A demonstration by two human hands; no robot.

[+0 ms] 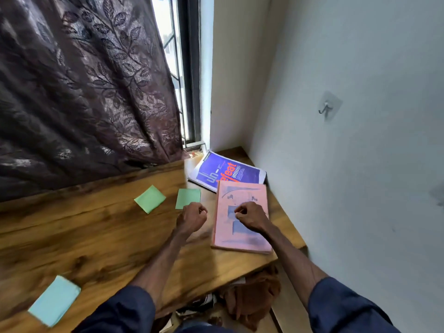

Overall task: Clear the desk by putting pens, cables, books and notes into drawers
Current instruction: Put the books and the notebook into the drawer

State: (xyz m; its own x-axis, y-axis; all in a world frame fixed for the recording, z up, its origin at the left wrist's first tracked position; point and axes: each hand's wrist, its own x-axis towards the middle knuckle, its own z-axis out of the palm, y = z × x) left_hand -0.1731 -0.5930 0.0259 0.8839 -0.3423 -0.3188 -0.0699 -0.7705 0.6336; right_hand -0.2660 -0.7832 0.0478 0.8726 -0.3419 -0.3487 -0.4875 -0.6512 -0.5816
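Note:
A pink book (242, 239) lies on the wooden desk (91, 239) at its right end. A blue book (228, 173) sits behind it in the corner, partly under the pink one. Two green sticky-note pads (150, 198) (188, 197) rest mid-desk, and a light-blue pad (55, 301) lies near the front left edge. My left hand (192, 217) hovers with fingers curled, empty, just in front of the right green pad. My right hand (249, 216) is over the pink book with fingers curled, holding nothing I can see.
A dark leaf-patterned curtain (84, 92) hangs over the desk's back edge beside a window (177, 68). A white wall with a stick-on hook (326, 108) closes the right side. Brown cloth (254, 294) and clutter lie on the floor below the desk's front edge.

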